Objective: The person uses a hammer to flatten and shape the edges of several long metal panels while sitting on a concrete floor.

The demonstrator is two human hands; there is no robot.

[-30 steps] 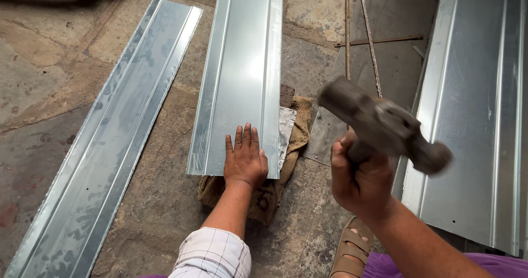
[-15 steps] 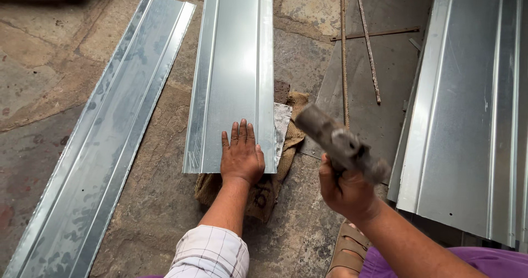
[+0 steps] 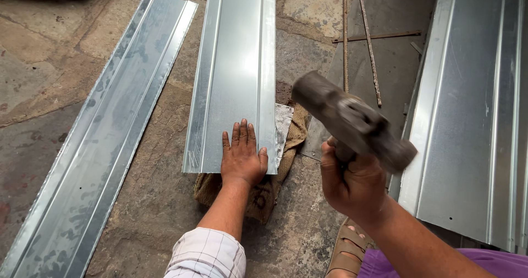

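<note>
The left hand (image 3: pixel 242 159) lay flat and open on the near end of a long metal sheet (image 3: pixel 236 74), fingers spread, pressing down — most likely to stop the sheet from sliding or bouncing. The right hand (image 3: pixel 352 181) was closed tight round the handle of a big hammer (image 3: pixel 352 121). The hammer was up in the air, just to the right of the sheet's near corner, its head looking blurry.

The sheet was shiny, silver-grey and thin, w/ folded-up edges down both long sides. It lay on the stone floor (image 3: pixel 49 74) in the middle, running away from the person. Its near end sat on a brown sack (image 3: pixel 264 192) w/ a scrap of pale paper or cloth (image 3: pixel 283 126) peeking out beside it — prob. a soft pad so the metal did not hit the hard stone.

Another long sheet (image 3: pixel 104 140) lay slanted on the left, well apart from the hands. More metal panels (image 3: pixel 473 118) lay on the right, near the hammer. Some thin rusty rods (image 3: pixel 363 30) lay on the floor between the middle sheet and those panels. A sandal (image 3: pixel 346 250) showed at the bottom, below the right hand.
</note>
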